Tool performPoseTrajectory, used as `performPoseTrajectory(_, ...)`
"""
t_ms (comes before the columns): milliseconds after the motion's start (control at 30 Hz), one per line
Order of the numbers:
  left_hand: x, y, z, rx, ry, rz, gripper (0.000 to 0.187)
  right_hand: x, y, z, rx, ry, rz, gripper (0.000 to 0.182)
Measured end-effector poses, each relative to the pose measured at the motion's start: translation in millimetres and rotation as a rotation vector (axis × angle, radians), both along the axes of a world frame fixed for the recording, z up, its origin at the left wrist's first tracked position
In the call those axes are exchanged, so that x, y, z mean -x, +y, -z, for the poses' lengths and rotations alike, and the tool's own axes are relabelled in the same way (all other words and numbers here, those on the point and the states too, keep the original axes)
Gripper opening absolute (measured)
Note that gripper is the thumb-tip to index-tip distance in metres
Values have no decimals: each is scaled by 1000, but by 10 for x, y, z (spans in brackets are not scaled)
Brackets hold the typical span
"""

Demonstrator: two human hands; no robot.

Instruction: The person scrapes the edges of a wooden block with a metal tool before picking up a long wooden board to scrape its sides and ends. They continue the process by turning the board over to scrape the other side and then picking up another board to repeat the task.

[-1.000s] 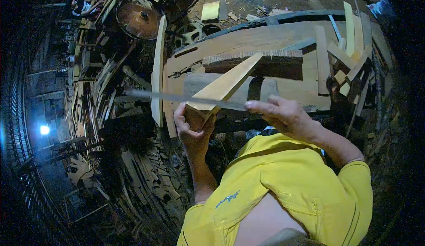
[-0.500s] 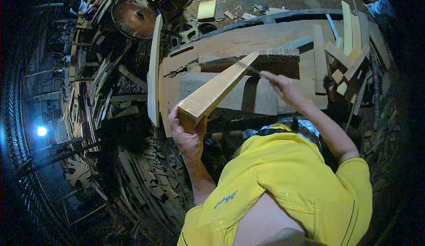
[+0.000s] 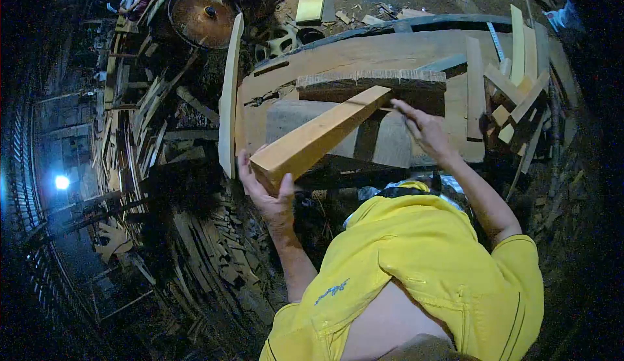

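Note:
A long squared wooden block (image 3: pixel 322 132) slants across the workbench (image 3: pixel 312 63), held up over it. My left hand (image 3: pixel 266 195) grips its near end, thumb on one side and fingers on the other. At the far end, my right hand (image 3: pixel 426 130) is open, its fingers stretched toward the block and the fingertips right beside it. Beneath the block lies a wide grey board (image 3: pixel 286 122). Behind that, a thick rough-edged plank (image 3: pixel 419 85) lies across the bench, partly covered by the block's far end.
A pale upright board (image 3: pixel 231 94) stands at the bench's left. Several offcuts (image 3: pixel 513 94) lean at the right end. A rusty round disc (image 3: pixel 201 22) and stacked scrap wood (image 3: pixel 130 146) are at the left. Far off at upper left, a person (image 3: pixel 127 0) shows in part.
The block has turned, showing more of its side, and its near end has shifted slightly left. My right hand has moved a little right and its fingers now show stretched out.

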State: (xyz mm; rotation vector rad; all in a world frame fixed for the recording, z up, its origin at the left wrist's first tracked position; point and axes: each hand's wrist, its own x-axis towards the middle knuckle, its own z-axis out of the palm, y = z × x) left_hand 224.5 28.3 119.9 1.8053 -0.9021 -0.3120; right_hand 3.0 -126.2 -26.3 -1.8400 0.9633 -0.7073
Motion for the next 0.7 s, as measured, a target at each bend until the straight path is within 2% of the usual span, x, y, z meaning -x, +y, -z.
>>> performPoseTrajectory(33,-13,30,53,7,-2,63,66,-40,56,-202,109,-125,-90,40)
performPoseTrajectory(100,-35,62,134,-15,8,40,72,-74,211,-589,74,-151,-260,46)
performPoseTrajectory(133,9,39,115,24,35,86,71,-63,269,-788,73,-147,-258,46)
performPoseTrajectory(167,34,23,107,62,64,133,71,-45,317,-976,50,-41,-392,49)
performPoseTrajectory(200,-194,91,193,-51,-468,339,69,-29,338,-1059,27,65,-525,51)
performPoseTrajectory(233,-148,76,192,-48,-465,343,69,-24,338,-1021,26,69,-520,51)
performPoseTrajectory(300,3,43,172,-3,-138,139,68,-38,331,-785,90,57,-441,45)
performPoseTrajectory(333,19,-8,184,101,-83,186,65,-30,275,-521,10,59,-416,51)
performPoseTrajectory(367,30,-11,178,101,-80,188,65,-3,203,-249,9,62,-414,51)
performPoseTrajectory(400,41,-11,172,108,-45,174,63,32,131,3,-23,109,-311,50)
performPoseTrajectory(433,46,-14,171,115,-10,161,62,31,88,26,-53,154,-205,49)
performPoseTrajectory(567,-23,14,238,148,-21,208,63,81,171,-55,-5,140,-176,46)
performPoseTrajectory(633,40,-56,235,215,45,108,64,92,137,76,-48,247,-225,42)
performPoseTrajectory(667,-12,-13,299,137,-71,61,66,126,106,243,-45,261,-201,42)
performPoseTrajectory(700,29,-39,292,146,-52,89,66,176,76,499,-104,244,-124,39)
